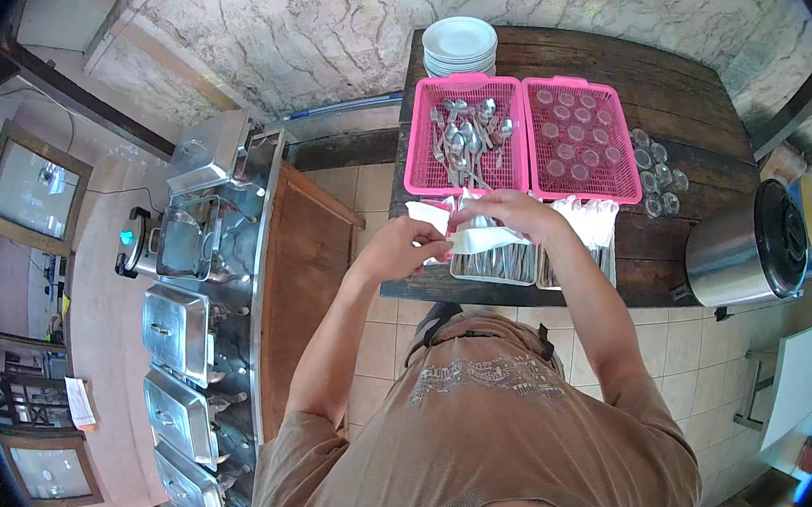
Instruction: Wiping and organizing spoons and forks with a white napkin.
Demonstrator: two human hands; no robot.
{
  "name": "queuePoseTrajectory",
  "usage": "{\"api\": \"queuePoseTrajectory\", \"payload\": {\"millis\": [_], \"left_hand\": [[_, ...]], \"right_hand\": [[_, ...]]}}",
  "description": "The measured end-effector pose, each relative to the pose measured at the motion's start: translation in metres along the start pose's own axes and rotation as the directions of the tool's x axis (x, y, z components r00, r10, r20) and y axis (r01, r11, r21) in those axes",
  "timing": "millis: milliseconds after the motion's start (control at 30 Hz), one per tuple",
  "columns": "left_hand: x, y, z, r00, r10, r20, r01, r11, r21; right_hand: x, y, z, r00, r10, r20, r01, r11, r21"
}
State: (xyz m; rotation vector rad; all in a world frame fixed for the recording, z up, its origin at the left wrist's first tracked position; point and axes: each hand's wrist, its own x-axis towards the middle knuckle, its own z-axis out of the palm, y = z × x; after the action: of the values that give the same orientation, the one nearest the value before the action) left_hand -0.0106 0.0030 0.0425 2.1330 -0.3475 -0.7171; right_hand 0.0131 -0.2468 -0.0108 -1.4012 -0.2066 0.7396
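Note:
My left hand (411,244) pinches the left end of a white paper napkin (482,239) over the near edge of the wooden table. My right hand (508,214) is at the upper part of the same white bundle, its fingers curled down on it; metal shows between the hands, though exactly what is partly hidden. Just below the napkin is a tray of cutlery (498,263). Beyond my hands stands a pink plastic basket (416,168) with loose spoons and forks (467,137). White wrapped bundles (588,220) lie to the right of my right hand.
A second pink basket (636,169) holds upturned glasses, with more glasses (655,171) beside it. White plates (459,39) are stacked at the back. A large steel pot (728,252) with a black lid lies at the right. Steel chafing dishes (175,334) line the counter at left.

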Motion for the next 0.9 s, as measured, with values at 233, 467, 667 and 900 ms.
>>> {"api": "queuePoseTrajectory", "payload": {"millis": [233,467,667,900], "left_hand": [[0.007,-0.022,0.001,1.000,0.012,-0.028,-0.013,1.000,-0.005],[0.006,-0.024,-0.005,0.993,-0.037,-0.109,0.028,0.996,-0.083],[-0.003,-0.013,-0.018,0.988,-0.032,-0.153,0.001,0.980,-0.197],[-0.013,0.003,-0.018,0.980,0.027,-0.195,-0.053,0.990,-0.131]], "right_hand": [[0.001,-0.028,0.011,0.989,-0.146,0.038,0.143,0.829,-0.540],[-0.017,-0.029,0.050,0.822,-0.566,0.055,0.176,0.161,-0.971],[-0.026,-0.013,0.058,0.578,-0.777,0.247,0.218,-0.144,-0.965],[-0.034,-0.010,0.059,0.465,-0.862,0.199,0.201,-0.117,-0.973]]}}
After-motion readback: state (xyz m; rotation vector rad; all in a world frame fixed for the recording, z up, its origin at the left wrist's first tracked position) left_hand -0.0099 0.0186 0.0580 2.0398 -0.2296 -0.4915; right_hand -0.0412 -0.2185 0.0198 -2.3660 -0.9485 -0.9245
